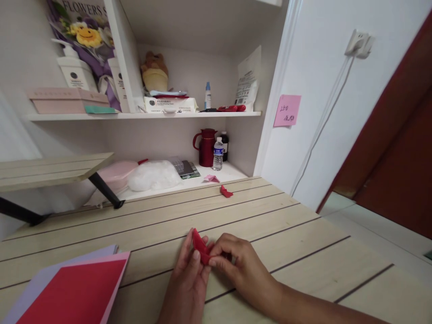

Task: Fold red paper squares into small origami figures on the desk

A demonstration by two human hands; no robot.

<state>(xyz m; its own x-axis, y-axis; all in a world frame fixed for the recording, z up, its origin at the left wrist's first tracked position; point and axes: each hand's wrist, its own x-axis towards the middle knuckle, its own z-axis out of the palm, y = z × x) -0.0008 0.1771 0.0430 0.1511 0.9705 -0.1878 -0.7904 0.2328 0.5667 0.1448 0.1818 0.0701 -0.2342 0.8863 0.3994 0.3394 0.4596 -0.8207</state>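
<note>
Where the piece is: I see the folded red paper (200, 246) low in the frame, just left of centre, held a little above the table (270, 216) between both hands.
Left hand: my view shows the left hand (189, 281) coming up from the bottom edge. Its thumb lies across the lower part of the paper and its fingers are behind, so it is pinched closed on the piece.
Right hand: the right hand (241, 265) comes in from the lower right with its fingers curled tight on the paper's right end. This is a narrow pinch, also holding the piece.
Key relation: the paper's long axis runs from the upper left, where a free pointed tip rises above the left fingers, down to the lower right, where the two hands meet. The free tip sits on the left hand's side, away from the right hand's fingertips.
Nearer hand: both touch it, and the left hand covers more of its length, as far as I can tell.
Hidden: the fold lines under the fingers are not visible to me.
Lower left: a stack of paper sheets (74, 290), red on top, lies flat on the table, well apart from the hands.
Centre, further up: a small red folded piece (226, 192) and a pink folded piece (211, 178) rest near the table's far edge.
</note>
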